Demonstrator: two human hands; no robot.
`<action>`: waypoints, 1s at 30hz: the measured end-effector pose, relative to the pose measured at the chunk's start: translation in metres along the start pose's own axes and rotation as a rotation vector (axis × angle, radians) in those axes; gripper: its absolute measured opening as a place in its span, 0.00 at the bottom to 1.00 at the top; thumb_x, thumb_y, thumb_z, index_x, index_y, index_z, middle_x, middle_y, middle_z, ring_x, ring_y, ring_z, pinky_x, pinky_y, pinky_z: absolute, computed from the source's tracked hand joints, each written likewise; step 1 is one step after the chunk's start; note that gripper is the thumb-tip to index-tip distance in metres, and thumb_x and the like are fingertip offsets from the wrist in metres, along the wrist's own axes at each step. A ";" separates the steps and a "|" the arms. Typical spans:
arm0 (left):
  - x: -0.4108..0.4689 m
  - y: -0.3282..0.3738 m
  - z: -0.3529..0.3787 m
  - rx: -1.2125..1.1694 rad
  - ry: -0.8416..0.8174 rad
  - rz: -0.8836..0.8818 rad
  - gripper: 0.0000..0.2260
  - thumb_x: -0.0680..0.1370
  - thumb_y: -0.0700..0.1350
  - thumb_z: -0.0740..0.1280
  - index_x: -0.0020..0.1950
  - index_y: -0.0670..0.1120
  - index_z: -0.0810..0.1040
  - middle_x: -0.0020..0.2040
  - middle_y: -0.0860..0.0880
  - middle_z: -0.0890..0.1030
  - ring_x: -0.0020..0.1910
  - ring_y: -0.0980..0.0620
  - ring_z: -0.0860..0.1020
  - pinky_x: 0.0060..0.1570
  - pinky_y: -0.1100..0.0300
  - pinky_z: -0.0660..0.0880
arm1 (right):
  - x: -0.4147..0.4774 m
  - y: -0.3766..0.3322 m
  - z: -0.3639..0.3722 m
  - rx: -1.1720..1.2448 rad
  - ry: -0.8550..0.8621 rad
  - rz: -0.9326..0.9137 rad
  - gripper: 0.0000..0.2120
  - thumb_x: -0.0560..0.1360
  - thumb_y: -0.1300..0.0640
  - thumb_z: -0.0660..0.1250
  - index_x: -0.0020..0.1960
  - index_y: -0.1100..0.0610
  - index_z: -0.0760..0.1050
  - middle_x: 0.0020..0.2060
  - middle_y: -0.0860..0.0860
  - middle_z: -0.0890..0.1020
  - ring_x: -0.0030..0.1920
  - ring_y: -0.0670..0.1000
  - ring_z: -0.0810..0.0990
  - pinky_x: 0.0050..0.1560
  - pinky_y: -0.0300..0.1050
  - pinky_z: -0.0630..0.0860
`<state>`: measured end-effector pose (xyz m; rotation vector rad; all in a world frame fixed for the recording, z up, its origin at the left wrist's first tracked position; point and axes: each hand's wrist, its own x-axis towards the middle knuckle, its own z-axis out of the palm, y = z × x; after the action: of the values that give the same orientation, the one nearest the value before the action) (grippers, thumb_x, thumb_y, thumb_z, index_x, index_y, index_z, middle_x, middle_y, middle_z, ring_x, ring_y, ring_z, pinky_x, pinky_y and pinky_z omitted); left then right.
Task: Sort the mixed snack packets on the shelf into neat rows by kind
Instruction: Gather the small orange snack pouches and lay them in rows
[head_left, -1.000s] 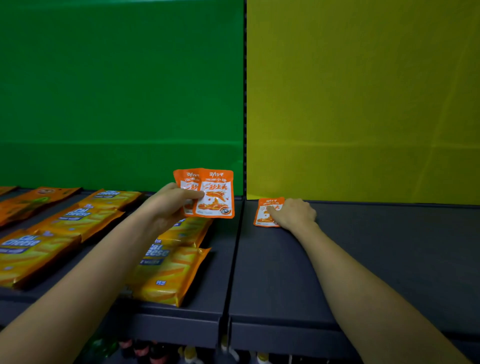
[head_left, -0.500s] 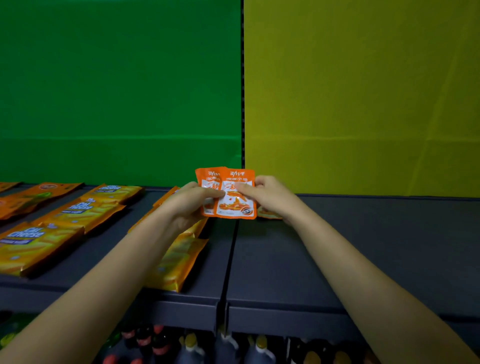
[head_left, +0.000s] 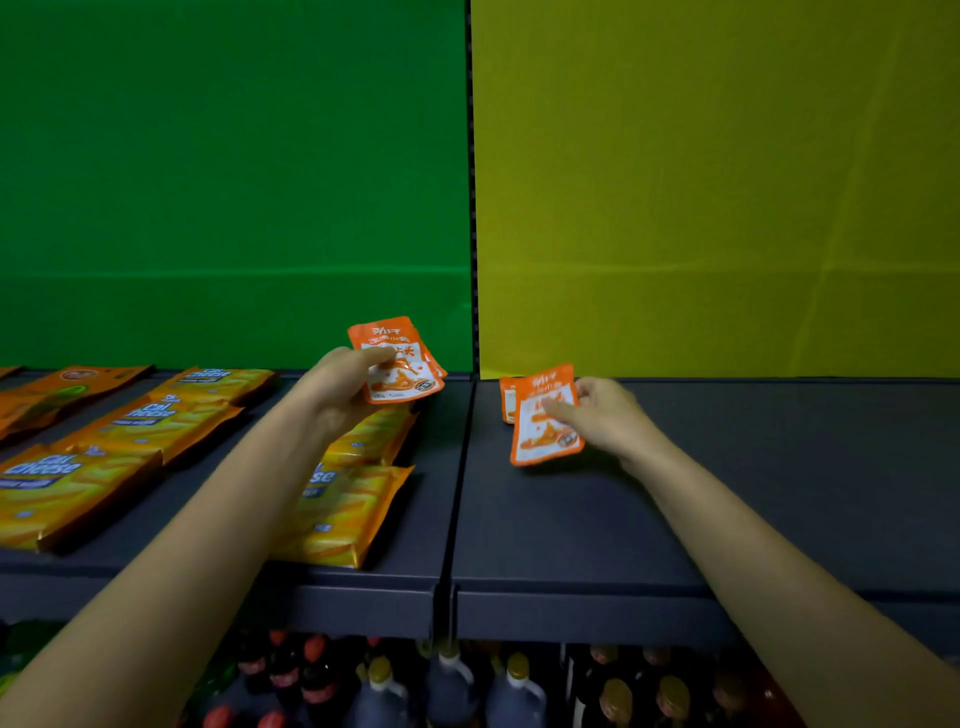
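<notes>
My left hand (head_left: 337, 387) holds a small stack of orange snack packets (head_left: 400, 371) up above the left shelf section, near the divider. My right hand (head_left: 602, 415) grips one more orange packet (head_left: 543, 428) low over the right shelf section. Just behind it another orange packet (head_left: 506, 397) lies flat at the back of that section, partly covered. Yellow Cal Cheese packets (head_left: 156, 415) lie in rows on the left section, with more of these yellow packets (head_left: 353, 499) under my left forearm.
Darker orange packets (head_left: 57, 389) lie at the far left. The dark grey shelf (head_left: 779, 493) has a seam between its two sections. Green and yellow panels back it. Bottles (head_left: 441, 686) stand on the level below.
My right hand took one orange packet from the stack in my left hand and carried it right and down over the right section. My left hand moved back left with the others.
</notes>
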<state>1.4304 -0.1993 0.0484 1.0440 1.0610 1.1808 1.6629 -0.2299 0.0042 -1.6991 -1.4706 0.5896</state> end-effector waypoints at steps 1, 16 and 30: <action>0.001 0.000 0.000 0.006 -0.004 -0.001 0.09 0.79 0.37 0.59 0.40 0.40 0.73 0.23 0.49 0.81 0.22 0.56 0.79 0.23 0.63 0.77 | -0.004 0.004 0.004 -0.044 -0.031 0.019 0.06 0.74 0.54 0.67 0.39 0.54 0.76 0.50 0.57 0.84 0.53 0.56 0.81 0.55 0.49 0.75; -0.005 -0.006 0.018 0.119 -0.093 0.000 0.06 0.79 0.38 0.62 0.43 0.40 0.75 0.26 0.50 0.82 0.24 0.57 0.81 0.29 0.65 0.78 | -0.012 0.006 0.013 -0.512 -0.005 0.032 0.17 0.73 0.39 0.62 0.43 0.53 0.70 0.54 0.53 0.81 0.55 0.55 0.79 0.47 0.44 0.69; -0.041 -0.028 0.043 0.187 -0.248 0.007 0.10 0.78 0.37 0.61 0.37 0.40 0.74 0.23 0.51 0.81 0.22 0.58 0.79 0.24 0.69 0.76 | -0.023 -0.036 0.020 -0.050 0.023 -0.126 0.18 0.67 0.34 0.66 0.38 0.50 0.72 0.44 0.50 0.83 0.48 0.52 0.81 0.53 0.53 0.77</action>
<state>1.4744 -0.2454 0.0319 1.3041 0.9842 0.9411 1.6211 -0.2462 0.0181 -1.6316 -1.5752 0.4675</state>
